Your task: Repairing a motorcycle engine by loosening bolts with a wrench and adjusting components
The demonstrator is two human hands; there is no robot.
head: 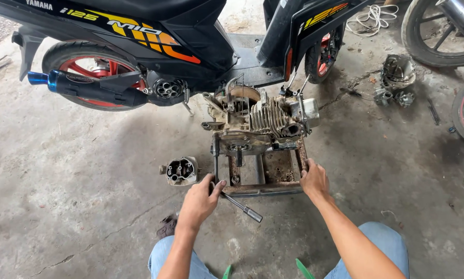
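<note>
A dirty small engine point(260, 121) with cooling fins stands on a rusty metal frame point(265, 178) on the concrete floor. My left hand point(200, 200) is closed around the handle of a metal T-wrench point(240, 205); its long shaft rises to the engine's lower left side. My right hand point(314, 178) grips the frame's right front corner. A detached cylinder head point(181, 171) lies just left of the frame, close to my left hand.
A black scooter point(164, 46) with red wheels is parked right behind the engine. Loose engine parts point(396, 80) lie at the right, near two other wheels point(438, 31). A coil of white cord point(371, 18) lies at the back. My knees are at the bottom edge.
</note>
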